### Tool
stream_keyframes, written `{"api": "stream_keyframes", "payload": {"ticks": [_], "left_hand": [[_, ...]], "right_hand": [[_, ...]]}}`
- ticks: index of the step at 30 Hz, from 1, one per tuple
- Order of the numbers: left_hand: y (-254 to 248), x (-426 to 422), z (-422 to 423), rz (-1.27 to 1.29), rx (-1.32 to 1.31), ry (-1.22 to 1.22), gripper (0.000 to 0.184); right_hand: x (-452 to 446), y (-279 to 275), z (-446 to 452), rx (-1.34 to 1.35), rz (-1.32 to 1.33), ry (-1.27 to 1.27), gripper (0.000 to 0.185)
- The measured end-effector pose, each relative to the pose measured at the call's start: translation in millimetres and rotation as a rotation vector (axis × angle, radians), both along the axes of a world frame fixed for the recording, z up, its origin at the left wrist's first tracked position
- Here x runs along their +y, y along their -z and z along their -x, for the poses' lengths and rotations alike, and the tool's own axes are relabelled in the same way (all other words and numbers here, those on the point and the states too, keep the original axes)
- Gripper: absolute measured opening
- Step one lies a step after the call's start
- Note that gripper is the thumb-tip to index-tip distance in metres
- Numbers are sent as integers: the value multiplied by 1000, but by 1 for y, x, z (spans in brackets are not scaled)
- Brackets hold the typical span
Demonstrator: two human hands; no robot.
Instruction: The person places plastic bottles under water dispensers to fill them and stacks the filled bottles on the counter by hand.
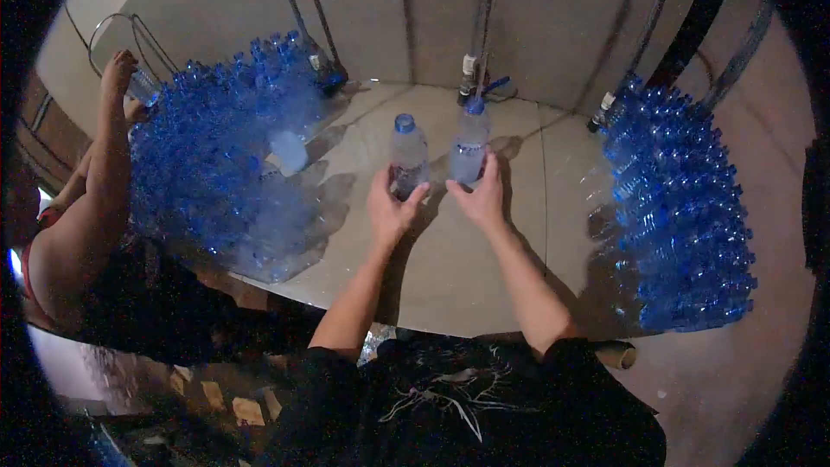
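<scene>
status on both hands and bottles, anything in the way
Left hand on left bottle; right hand on right bottle; both upright. Packed bottles off to either side, nothing between held pair.

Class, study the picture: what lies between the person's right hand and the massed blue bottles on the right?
Between the right hand and the massed blue bottles, only bare tabletop with shadows and a thin line, in the head view.

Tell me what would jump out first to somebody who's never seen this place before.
Probably the blue-tinted bottles: a big crowd on the left of the pale table and neat rows on the right. Between them, the left hand and right hand each hold a bottle. At the far left, a co-worker's raised hand also catches the eye.
</scene>
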State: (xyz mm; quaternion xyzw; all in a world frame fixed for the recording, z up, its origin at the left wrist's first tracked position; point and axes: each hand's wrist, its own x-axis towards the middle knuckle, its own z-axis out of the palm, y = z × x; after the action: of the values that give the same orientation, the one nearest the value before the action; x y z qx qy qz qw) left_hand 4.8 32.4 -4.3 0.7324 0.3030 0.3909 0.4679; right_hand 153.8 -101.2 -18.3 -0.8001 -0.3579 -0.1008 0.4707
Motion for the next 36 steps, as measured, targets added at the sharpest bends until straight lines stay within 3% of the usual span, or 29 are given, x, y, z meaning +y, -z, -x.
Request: {"api": "stream_keyframes", "payload": {"ticks": [2, 5, 8, 11, 14, 17, 24, 29, 33, 34, 36], "left_hand": [[-1, -3, -3, 90, -17, 14, 79], [11, -5, -11, -7, 159, -21, 77], [26, 1, -20, -111, 126, 3, 75], [-23, -22, -12, -60, 200, 23, 75], [20, -11, -24, 6, -41, 146, 74], [22, -10, -27, 6, -218, 224, 74], [49, 10, -36, -124, -153, 196, 79], [18, 1, -21, -147, -102, 228, 78], [1, -1, -10, -71, -24, 249, 78], [-1, 1, -10, -75, -82, 291, 76], [-9, -1, -5, -110, 18, 232, 76]], "right_hand": [[3, 5, 6, 107, -28, -9, 88], [-6, 6, 5, 203, -8, -14, 83], [-11, 11, 6, 166, -56, -13, 81], [-14, 10, 10, 214, -119, -62, 84], [-17, 10, 14, 198, -61, -73, 84], [-14, 10, 7, 99, 39, 17, 83], [-8, 10, 10, 87, 84, 81, 75], [-9, 4, 25, 97, 143, 198, 81], [-6, 8, 21, 24, 70, 100, 85], [-5, 12, 22, 169, 45, 115, 87], [-13, 16, 17, 167, 22, 83, 90]]}}
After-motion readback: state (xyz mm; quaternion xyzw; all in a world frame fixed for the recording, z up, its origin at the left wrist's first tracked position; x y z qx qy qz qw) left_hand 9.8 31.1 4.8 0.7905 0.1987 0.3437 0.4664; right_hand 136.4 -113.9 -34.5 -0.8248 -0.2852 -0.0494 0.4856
